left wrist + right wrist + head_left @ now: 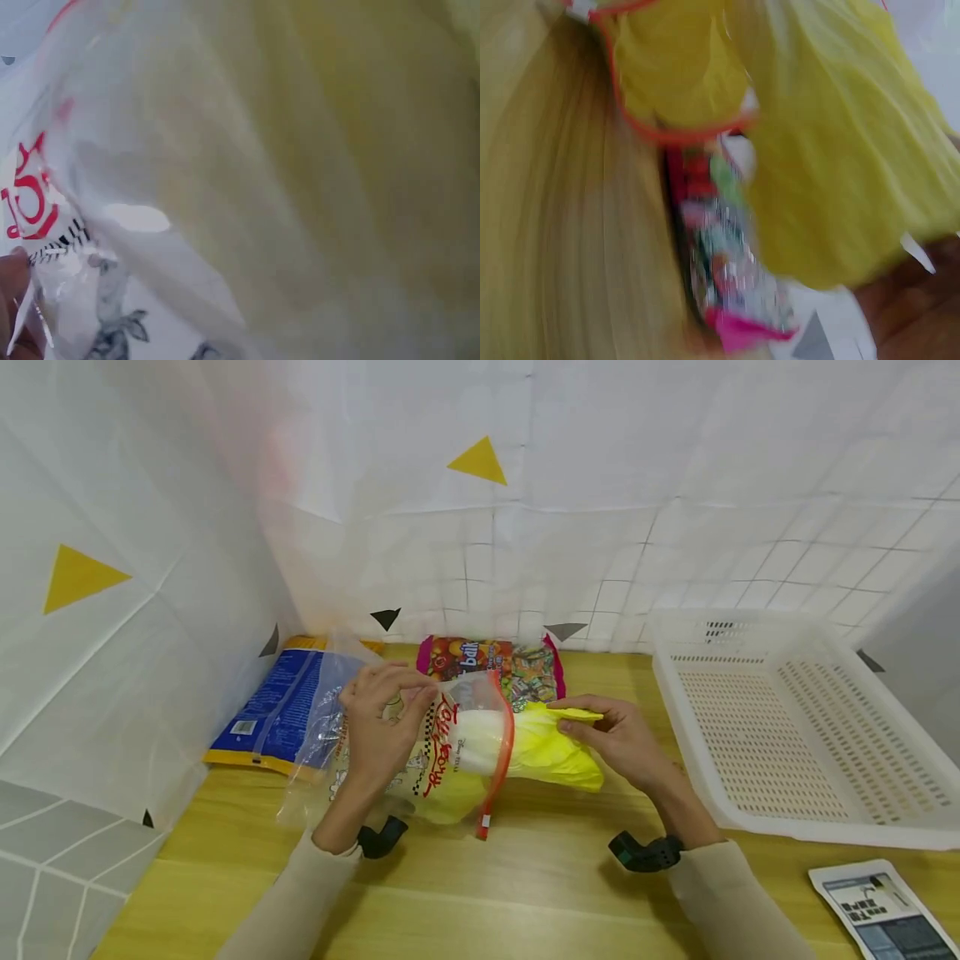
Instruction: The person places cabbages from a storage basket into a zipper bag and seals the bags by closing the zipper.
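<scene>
A clear zip bag (420, 777) with red lettering and a red slider edge lies across the middle of the table. My left hand (386, 710) pinches its plastic between thumb and fingers; in the left wrist view the fingertips (13, 289) show at the printed side. A folded yellow and white cloth (555, 752) is partly inside the bag, its yellow end sticking out past the red edge on the right. With thumb and fingers my right hand (622, 735) pinches that yellow end. In the right wrist view the cloth (840, 150) hangs beside the bag's open mouth (675, 136).
Behind the bag lies a colourful candy packet (532, 672) against the white wall sheet. A blue and yellow packet (277, 702) is at the back left. To the right stands a white plastic basket (757, 735), with a grey and white pouch (885, 906) in front.
</scene>
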Demonstrator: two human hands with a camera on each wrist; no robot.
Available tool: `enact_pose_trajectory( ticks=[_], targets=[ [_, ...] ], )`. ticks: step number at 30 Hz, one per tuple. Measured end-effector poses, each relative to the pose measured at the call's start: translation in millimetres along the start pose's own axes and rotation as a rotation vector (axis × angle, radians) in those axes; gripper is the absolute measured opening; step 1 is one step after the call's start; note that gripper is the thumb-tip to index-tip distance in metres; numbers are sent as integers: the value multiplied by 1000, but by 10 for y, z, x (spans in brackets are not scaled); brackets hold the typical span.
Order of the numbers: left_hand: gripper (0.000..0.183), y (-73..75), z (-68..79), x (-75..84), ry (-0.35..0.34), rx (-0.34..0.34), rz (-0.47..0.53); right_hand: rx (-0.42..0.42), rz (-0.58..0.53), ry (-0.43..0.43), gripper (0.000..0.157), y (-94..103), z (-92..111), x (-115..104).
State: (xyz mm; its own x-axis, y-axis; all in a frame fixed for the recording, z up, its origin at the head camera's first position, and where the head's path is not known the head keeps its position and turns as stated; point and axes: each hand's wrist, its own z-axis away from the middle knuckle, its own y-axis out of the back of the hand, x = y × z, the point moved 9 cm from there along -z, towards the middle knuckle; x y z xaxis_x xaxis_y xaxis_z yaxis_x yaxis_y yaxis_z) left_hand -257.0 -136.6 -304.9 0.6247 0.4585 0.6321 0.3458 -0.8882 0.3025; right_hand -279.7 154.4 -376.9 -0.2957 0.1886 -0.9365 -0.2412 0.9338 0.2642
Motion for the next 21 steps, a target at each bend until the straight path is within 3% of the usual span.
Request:
enact_pose_trajectory(
  ticks=[4,6,12,16,19,21],
  targets=[
    [7,34,-2,79,-24,16,20,123,-145,12,28,38,-34,-80],
    [7,44,-6,114,-32,18,23,143,-162,21,28,26,-49,-120],
    [8,27,-7,153,-32,15,19,-16,27,39,27,-134,-102,-208],
    [8,22,-3,152,-32,17,19,10,-3,81,27,-132,-152,-264],
    [7,23,1,143,-29,21,26,29,-67,58,29,-155,-181,-238],
    [7,14,6,134,-25,14,32,1,-41,23,28,-214,-197,-200]
  ],
)
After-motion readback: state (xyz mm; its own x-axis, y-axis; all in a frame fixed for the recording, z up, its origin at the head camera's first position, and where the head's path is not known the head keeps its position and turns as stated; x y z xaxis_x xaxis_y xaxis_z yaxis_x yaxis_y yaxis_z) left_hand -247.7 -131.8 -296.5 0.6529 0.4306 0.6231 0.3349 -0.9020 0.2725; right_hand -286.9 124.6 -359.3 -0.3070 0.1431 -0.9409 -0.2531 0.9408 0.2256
